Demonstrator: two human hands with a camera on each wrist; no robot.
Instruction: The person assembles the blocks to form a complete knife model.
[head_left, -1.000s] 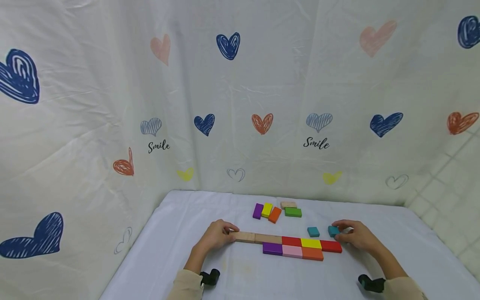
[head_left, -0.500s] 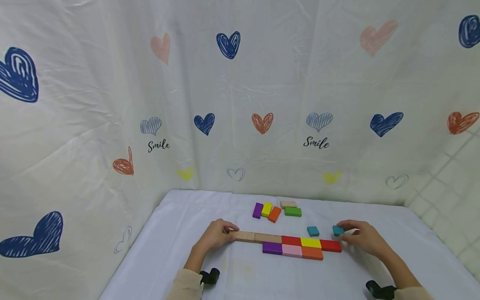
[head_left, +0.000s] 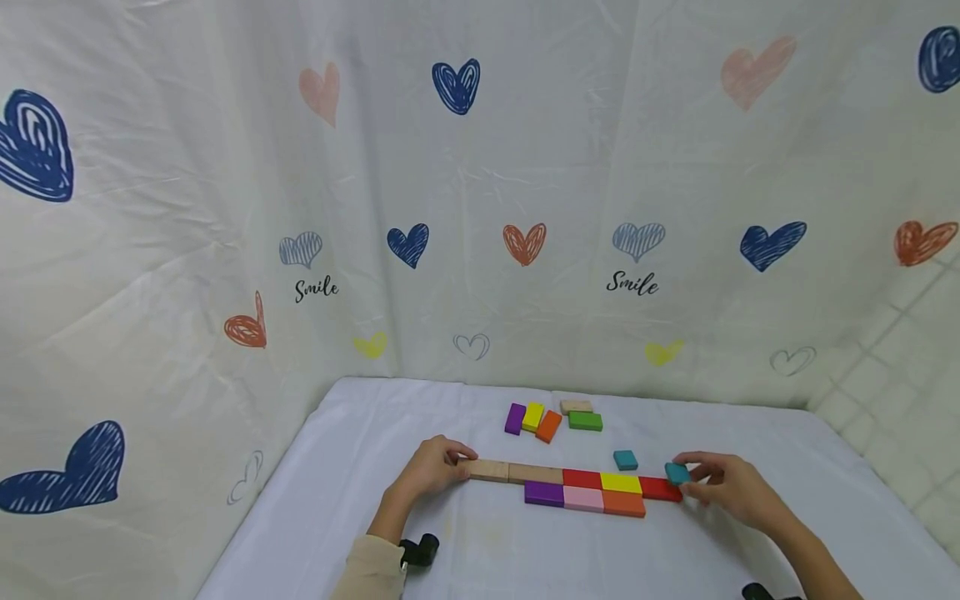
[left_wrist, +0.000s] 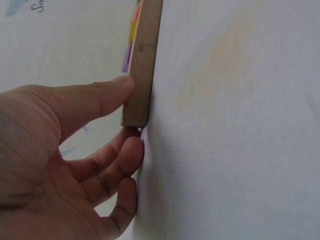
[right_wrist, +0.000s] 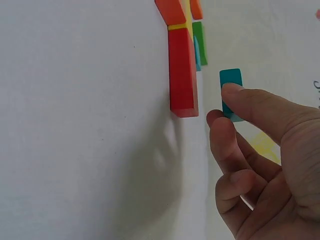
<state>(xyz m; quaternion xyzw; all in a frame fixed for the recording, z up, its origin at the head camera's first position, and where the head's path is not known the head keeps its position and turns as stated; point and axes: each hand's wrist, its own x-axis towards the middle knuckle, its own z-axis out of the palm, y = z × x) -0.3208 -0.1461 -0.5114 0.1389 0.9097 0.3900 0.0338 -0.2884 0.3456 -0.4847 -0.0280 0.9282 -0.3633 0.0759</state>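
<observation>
My left hand (head_left: 437,467) pinches the left end of a plain wooden block (head_left: 489,471), its thumb against the wood in the left wrist view. That block begins a row running right through a second wooden block (head_left: 536,474), a red block (head_left: 582,479), a yellow block (head_left: 620,483) and another red block (head_left: 661,488). In front of the row lie a purple block (head_left: 543,493), a pink block (head_left: 583,498) and an orange block (head_left: 623,504). Between thumb and fingertips my right hand (head_left: 731,483) holds a small teal block (right_wrist: 231,79) above the row's right end.
A second teal block (head_left: 626,460) lies behind the row. Farther back are a loose purple block (head_left: 514,419), yellow block (head_left: 532,417), orange block (head_left: 549,427), green block (head_left: 585,421) and wooden block (head_left: 576,407). A heart-printed curtain (head_left: 555,325) hangs behind the white-covered table (head_left: 480,550).
My right hand has lifted the teal block off the table, first rightward, then back over the end of the red block. The left hand has stayed at the wooden block.
</observation>
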